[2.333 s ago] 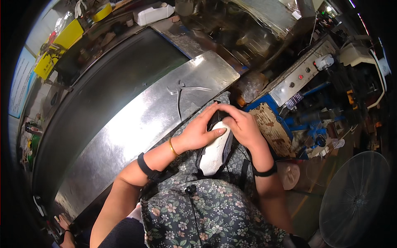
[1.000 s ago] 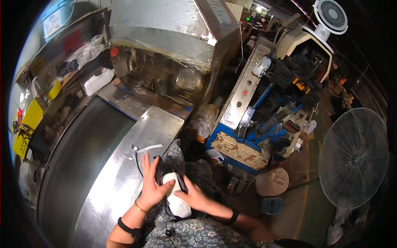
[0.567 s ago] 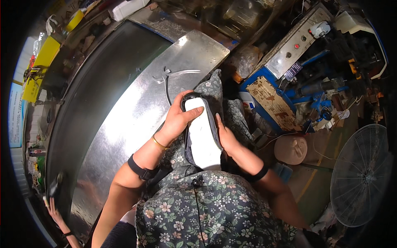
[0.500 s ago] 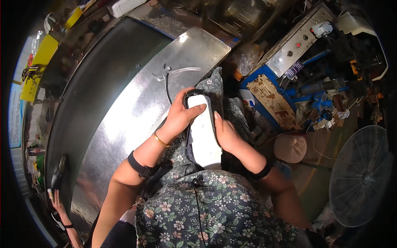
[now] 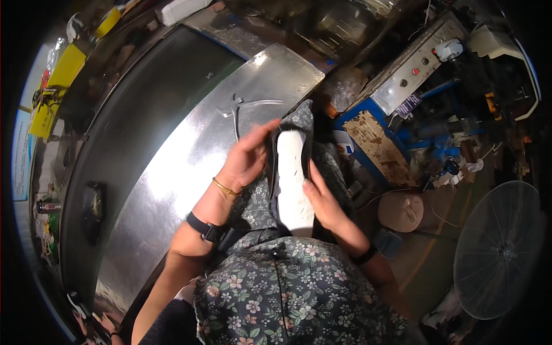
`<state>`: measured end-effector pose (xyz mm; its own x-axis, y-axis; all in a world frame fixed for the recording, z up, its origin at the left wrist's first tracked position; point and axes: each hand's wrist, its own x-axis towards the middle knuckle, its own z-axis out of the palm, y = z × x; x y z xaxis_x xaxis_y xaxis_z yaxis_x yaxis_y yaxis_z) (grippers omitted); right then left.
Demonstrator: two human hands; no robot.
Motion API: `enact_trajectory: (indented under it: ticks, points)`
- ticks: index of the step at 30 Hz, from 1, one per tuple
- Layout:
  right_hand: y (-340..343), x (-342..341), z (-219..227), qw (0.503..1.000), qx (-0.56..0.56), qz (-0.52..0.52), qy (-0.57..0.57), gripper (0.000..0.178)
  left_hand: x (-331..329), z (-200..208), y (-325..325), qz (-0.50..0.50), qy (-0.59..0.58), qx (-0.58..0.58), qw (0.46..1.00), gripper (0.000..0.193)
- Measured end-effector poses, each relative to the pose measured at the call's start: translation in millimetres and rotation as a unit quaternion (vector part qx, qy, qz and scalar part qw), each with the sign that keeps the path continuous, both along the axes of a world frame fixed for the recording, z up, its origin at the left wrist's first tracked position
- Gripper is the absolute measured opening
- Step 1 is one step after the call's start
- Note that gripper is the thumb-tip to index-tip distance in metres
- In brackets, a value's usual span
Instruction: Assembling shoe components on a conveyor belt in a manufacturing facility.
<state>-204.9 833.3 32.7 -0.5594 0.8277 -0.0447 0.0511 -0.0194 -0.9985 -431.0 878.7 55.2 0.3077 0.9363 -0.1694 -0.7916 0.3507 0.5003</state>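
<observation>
A black shoe upper on a white last [image 5: 294,178] lies sole side up over my lap, its toe pointing away from me. My right hand [image 5: 325,202] is closed round its right side, the thumb near the white underside. My left hand [image 5: 248,154] is at the upper left of the shoe, fingers stretched out and smeared by motion. Whether its fingertips touch the shoe's edge I cannot tell. Beyond my left hand, metal pliers [image 5: 237,104] with spread handles lie on the shiny metal tabletop [image 5: 172,155].
A dark conveyor belt [image 5: 138,92] runs along the left, carrying a black shoe [image 5: 94,208]. At lower left shows another person's hand [image 5: 105,323]. A blue machine [image 5: 368,109] with a button panel [image 5: 411,75] stands at right, near a fan [image 5: 499,253] and a pale container [image 5: 401,211].
My left hand has let go of the shoe's far end and shifted left. The shoe has moved slightly right, still in my right hand. On the belt, the black shoe has moved farther away.
</observation>
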Motion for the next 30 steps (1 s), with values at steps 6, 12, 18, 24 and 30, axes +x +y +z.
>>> enact_trajectory:
  ticks: [6,12,18,24,30]
  points:
    - [16.1,-57.2,39.1,0.977,-0.001,-0.064,-0.203,0.078,4.3,12.8,-13.0,0.029,0.87,0.131,0.475,0.035]
    - [9.0,-57.9,14.0,0.991,-0.039,-0.103,-0.08,0.074,-20.9,32.0,6.3,-0.119,0.775,0.118,0.609,0.055]
    - [-7.6,-60.0,1.5,0.986,-0.076,-0.151,0.017,0.075,2.8,46.4,-60.5,-0.123,0.767,0.075,0.625,0.055]
    - [1.1,-66.5,-0.7,0.985,0.085,-0.139,-0.053,0.079,4.4,9.3,-60.8,0.037,0.811,0.094,0.577,0.039]
    - [-9.6,-70.9,-9.7,0.973,0.142,-0.159,-0.086,0.08,6.1,16.8,-68.1,0.022,0.82,0.093,0.564,0.044]
